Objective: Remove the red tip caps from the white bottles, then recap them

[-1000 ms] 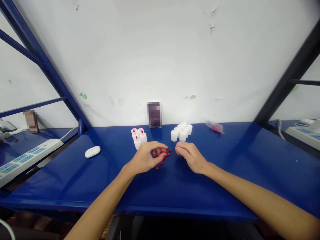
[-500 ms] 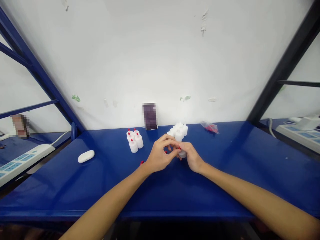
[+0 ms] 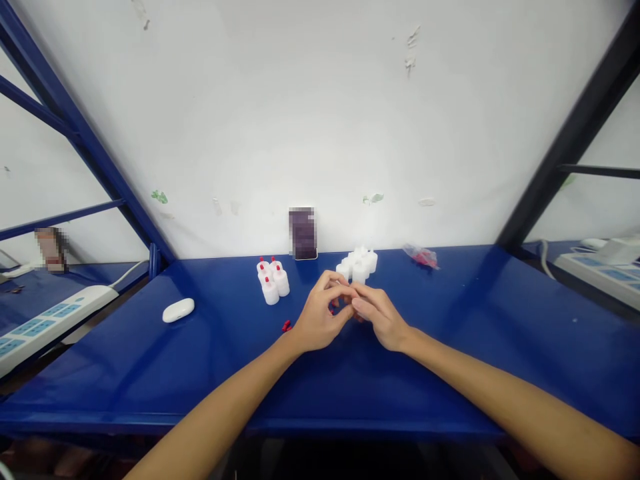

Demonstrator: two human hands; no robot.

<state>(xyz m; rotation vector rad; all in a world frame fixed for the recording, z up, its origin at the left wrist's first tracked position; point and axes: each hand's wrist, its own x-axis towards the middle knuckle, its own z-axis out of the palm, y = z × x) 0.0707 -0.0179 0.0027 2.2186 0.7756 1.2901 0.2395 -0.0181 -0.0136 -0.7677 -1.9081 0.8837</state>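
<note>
My left hand [image 3: 323,313] and my right hand [image 3: 383,320] meet above the blue table [image 3: 425,393], fingertips together. Both are closed in a pinch. A small white squeeze bottle with a red cap, visible in the grip earlier, is now mostly covered by my fingers. Just behind the hands stands a cluster of white bottles [image 3: 359,268] with no red caps visible. To the left, several white bottles with red tips [image 3: 271,291] stand in a group. Loose red caps [image 3: 287,326] lie beside my left wrist, and a bit of red shows through the gap in my left hand.
A phone [image 3: 303,233] leans against the wall. At the back right lies a clear plastic bag [image 3: 423,256] with red pieces inside. A white rounded case [image 3: 179,310] rests on the left. Power strips [image 3: 55,323] and blue frame posts flank the table.
My right fingers have shifted forward and over, covering the bottle that showed between the hands. My hands stay together in nearly the same place. The view has moved slightly.
</note>
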